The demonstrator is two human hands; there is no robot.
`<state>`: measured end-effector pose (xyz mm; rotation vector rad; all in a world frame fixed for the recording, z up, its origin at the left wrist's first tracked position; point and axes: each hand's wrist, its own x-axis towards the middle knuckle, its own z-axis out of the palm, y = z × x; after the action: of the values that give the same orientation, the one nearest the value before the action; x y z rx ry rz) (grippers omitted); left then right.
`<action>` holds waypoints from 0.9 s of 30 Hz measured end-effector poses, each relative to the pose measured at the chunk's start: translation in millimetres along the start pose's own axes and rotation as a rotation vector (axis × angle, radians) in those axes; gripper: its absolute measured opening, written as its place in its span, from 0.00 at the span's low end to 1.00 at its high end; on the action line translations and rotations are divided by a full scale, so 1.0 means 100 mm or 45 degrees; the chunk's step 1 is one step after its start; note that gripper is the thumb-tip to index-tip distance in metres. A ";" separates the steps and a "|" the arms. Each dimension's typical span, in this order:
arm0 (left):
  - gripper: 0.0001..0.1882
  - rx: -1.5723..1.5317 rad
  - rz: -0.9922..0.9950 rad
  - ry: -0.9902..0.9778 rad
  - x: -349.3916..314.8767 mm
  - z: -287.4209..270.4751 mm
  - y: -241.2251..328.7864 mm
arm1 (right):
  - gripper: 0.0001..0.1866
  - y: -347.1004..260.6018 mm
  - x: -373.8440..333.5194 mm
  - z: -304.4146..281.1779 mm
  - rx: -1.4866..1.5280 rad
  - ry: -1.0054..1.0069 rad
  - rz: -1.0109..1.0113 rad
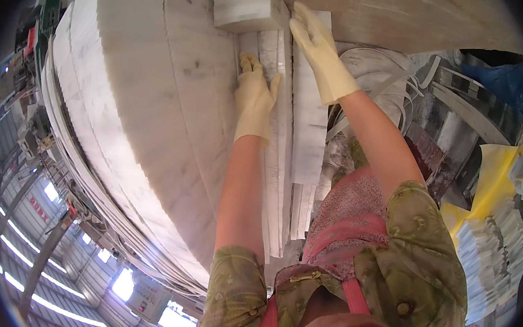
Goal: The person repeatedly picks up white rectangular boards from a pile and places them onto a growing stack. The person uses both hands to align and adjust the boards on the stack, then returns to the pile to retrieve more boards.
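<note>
Both my hands wear pale cream rubber gloves. My left hand (254, 98) rests on a long white stone strip (282, 122), its fingertips slightly bent and its thumb apart, just below a short white stone block (246, 5). Farther right, my right hand (322, 60) lies with its fingers stretched out against another thick white stone strip (308, 142), near the block's right end. Neither hand is wrapped around anything. Left of my hands is a broad white stone slab (140, 62) with faint grey veins and straight seams.
A brownish flat surface (402, 18) spans the far side. At right are loose pale bands (385, 78), a yellow sheet (497, 173) and stacked thin pieces (491, 255). A blue sheet (507, 90) lies far right. At lower left hangs a control box (149, 299).
</note>
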<state>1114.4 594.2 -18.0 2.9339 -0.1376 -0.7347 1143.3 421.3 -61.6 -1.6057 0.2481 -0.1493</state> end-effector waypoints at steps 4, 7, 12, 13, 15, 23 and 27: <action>0.43 -0.004 0.010 -0.011 0.00 -0.01 0.00 | 0.45 -0.14 0.29 0.24 -0.093 -0.029 0.074; 0.43 0.024 0.009 -0.020 0.00 -0.01 0.02 | 0.49 -0.31 0.45 0.49 -0.214 0.139 0.062; 0.44 -0.086 -0.002 0.022 -0.03 -0.01 0.05 | 0.49 -0.33 0.52 0.49 -0.378 -0.008 0.107; 0.44 -0.104 0.002 0.014 -0.03 -0.01 0.06 | 0.48 -0.31 0.53 0.45 -0.418 -0.052 0.117; 0.44 -0.117 -0.013 0.010 -0.03 -0.02 0.07 | 0.48 -0.28 0.55 0.39 -0.468 -0.093 0.093; 0.44 -0.289 -0.015 -0.026 -0.06 -0.06 0.07 | 0.41 -0.53 0.57 0.38 -0.463 -0.041 0.130; 0.43 -0.391 -0.033 0.002 -0.05 -0.06 0.06 | 0.34 -0.53 0.53 0.38 -0.095 0.096 0.097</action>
<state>1112.0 589.8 -9.5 2.6484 0.0132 -0.6879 1207.7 447.0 -14.2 -1.6641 0.3764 -0.1436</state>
